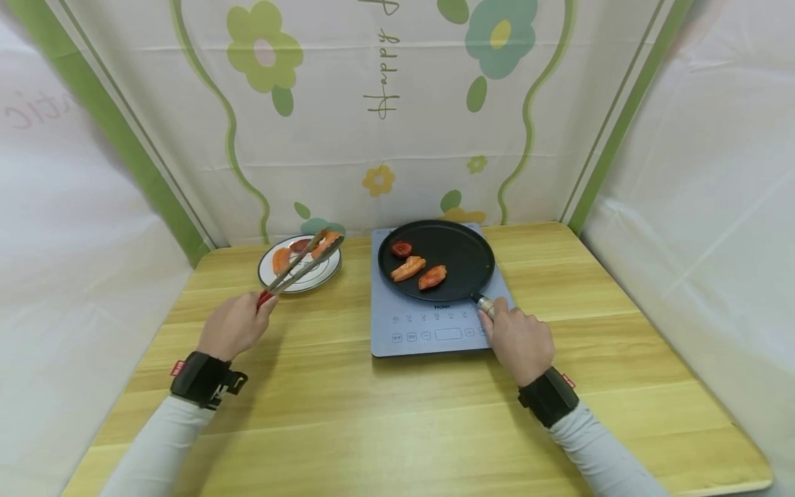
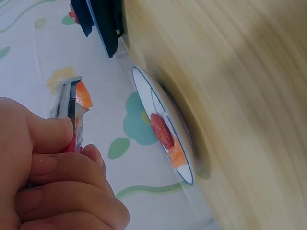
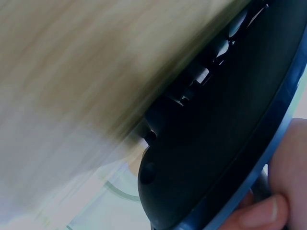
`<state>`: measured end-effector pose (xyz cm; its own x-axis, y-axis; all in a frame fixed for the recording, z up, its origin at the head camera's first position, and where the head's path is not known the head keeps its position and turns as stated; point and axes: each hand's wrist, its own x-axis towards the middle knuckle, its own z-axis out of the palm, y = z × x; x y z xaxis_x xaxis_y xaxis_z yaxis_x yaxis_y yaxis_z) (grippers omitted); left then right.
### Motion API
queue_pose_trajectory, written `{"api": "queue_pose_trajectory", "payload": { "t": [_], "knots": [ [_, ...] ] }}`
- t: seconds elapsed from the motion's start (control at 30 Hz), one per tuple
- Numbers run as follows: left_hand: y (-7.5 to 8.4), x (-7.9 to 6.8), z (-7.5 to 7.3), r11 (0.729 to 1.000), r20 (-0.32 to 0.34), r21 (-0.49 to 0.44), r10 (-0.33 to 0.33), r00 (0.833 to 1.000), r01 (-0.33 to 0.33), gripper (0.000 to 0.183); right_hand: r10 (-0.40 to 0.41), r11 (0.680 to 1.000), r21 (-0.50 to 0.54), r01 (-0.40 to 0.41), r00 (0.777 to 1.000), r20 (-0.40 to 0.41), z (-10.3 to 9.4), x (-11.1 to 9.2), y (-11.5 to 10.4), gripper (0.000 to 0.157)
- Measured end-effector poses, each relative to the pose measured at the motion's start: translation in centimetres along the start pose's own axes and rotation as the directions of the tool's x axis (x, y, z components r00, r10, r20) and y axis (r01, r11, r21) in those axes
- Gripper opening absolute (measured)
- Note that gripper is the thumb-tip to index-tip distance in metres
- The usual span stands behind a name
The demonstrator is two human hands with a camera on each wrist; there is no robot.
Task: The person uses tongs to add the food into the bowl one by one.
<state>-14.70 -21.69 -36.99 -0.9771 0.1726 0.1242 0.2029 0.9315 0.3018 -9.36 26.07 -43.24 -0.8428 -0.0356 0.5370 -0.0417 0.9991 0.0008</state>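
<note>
My left hand [image 1: 232, 324] grips red-handled metal tongs [image 1: 310, 265] over a white plate [image 1: 310, 284] with a dark rim. Between the tongs' tips is an orange food piece [image 2: 83, 95], above the plate in the left wrist view. On the plate lie a dark red sausage piece [image 2: 161, 129] and another orange piece [image 2: 176, 152]. My right hand [image 1: 518, 342] holds the handle [image 1: 484, 305] of a flat black pan [image 1: 466, 255]. A round red slice [image 1: 401, 249] and two reddish-brown pieces [image 1: 408, 268] resembling chicken wings lie in its left half.
Under the pan is a grey-blue induction cooktop [image 1: 388, 338] with touch controls along its front; its dark underside [image 3: 211, 124] fills much of the right wrist view. A flower-printed curtain [image 1: 422, 152] stands behind the wooden table [image 1: 373, 428], with white sheets at both sides.
</note>
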Motion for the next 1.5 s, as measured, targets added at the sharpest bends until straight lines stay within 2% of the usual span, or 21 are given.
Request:
{"api": "queue_pose_trajectory", "payload": {
  "t": [0.5,0.7,1.1,1.5],
  "knots": [
    [2.7,0.8,-0.2,0.998,-0.02,0.008,0.067,0.998,-0.067,0.048,-0.012,1.0,-0.011,0.011,0.999,-0.033,0.1,0.0,0.0,0.045],
    [3.4,1.0,0.0,0.998,-0.002,-0.001,0.064,0.998,-0.064,0.047,0.0,1.0,-0.002,0.0,1.0,-0.018,0.1,0.0,0.0,0.045],
    [4.8,1.1,0.3,0.996,0.01,-0.03,0.079,0.997,-0.078,0.046,-0.008,1.0,-0.011,0.008,0.999,-0.048,0.1,-0.1,0.0,0.045],
    [6.3,1.5,0.7,0.995,0.026,-0.035,0.094,0.995,-0.093,0.045,0.001,1.0,-0.003,-0.001,1.0,-0.022,0.1,0.0,0.0,0.045]
  ]
}}
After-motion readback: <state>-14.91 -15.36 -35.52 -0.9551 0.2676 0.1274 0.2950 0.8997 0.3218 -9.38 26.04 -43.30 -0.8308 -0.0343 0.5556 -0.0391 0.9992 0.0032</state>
